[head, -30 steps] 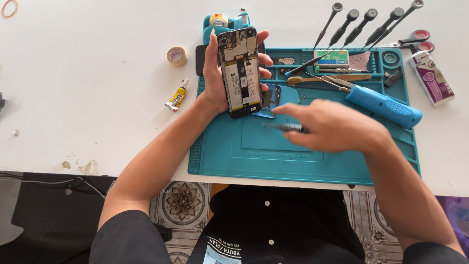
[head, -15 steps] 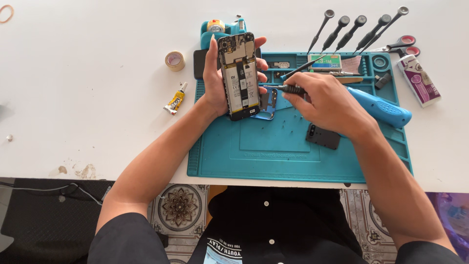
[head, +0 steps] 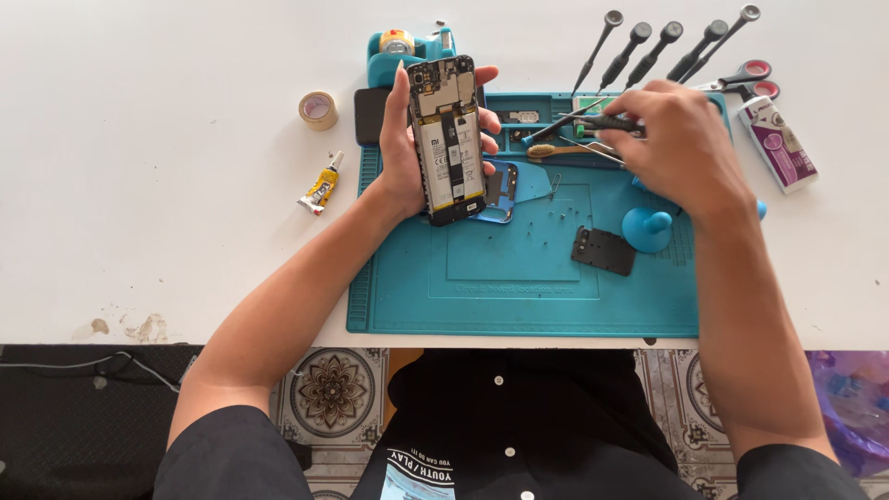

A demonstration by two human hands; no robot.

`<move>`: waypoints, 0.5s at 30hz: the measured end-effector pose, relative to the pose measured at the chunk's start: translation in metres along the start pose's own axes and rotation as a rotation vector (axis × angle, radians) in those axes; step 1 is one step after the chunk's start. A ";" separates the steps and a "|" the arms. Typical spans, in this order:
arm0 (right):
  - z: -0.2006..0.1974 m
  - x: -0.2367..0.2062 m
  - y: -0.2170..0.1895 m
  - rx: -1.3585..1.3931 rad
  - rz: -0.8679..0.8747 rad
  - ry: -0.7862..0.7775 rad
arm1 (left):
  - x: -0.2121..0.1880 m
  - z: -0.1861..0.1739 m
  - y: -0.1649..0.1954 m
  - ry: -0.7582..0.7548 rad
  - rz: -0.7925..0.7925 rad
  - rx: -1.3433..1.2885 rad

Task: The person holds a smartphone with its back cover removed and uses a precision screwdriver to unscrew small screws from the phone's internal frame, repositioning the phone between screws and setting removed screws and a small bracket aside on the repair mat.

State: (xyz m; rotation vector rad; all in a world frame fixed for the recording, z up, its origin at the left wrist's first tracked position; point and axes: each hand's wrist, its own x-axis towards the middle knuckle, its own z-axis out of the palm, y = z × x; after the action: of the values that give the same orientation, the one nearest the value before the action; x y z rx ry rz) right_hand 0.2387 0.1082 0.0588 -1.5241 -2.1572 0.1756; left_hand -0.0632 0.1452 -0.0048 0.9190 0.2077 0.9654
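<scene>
My left hand (head: 400, 157) holds an opened phone (head: 447, 139) upright above the teal work mat (head: 519, 278), with its battery and circuit board facing me. My right hand (head: 685, 143) rests over the mat's back tray, fingers closed on a thin black screwdriver (head: 607, 121) that points left. A blue phone part (head: 505, 190) lies under the phone. A small black cover plate (head: 603, 250) and a blue suction cup (head: 647, 229) lie on the mat below my right hand.
Tweezers (head: 556, 120) and a wooden-handled brush (head: 556, 150) lie in the tray. Several screwdrivers (head: 648, 42), red scissors (head: 755, 79) and a purple tube (head: 778, 139) sit at the back right. A tape roll (head: 318, 108) and yellow glue tube (head: 321, 188) lie left of the mat.
My right hand has moved from the middle of the mat up and right to the back tray, uncovering the black plate and the suction cup. The phone stays held in my left hand.
</scene>
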 end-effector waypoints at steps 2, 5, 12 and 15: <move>0.008 0.002 0.000 0.011 0.027 -0.036 | 0.001 0.000 0.000 0.000 0.005 0.004; 0.015 0.004 0.000 -0.002 0.029 -0.073 | 0.001 0.000 0.000 0.016 0.015 0.034; 0.022 0.000 -0.004 -0.045 -0.059 -0.086 | 0.002 0.003 -0.001 0.030 0.028 0.029; 0.024 -0.001 -0.005 -0.155 -0.057 -0.164 | 0.002 0.003 -0.001 0.050 -0.002 -0.012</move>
State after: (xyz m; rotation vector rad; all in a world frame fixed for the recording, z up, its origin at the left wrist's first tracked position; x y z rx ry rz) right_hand 0.2235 0.1095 0.0395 -1.5789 -2.3897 0.1202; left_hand -0.0598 0.1452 -0.0032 0.8844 0.2452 0.9879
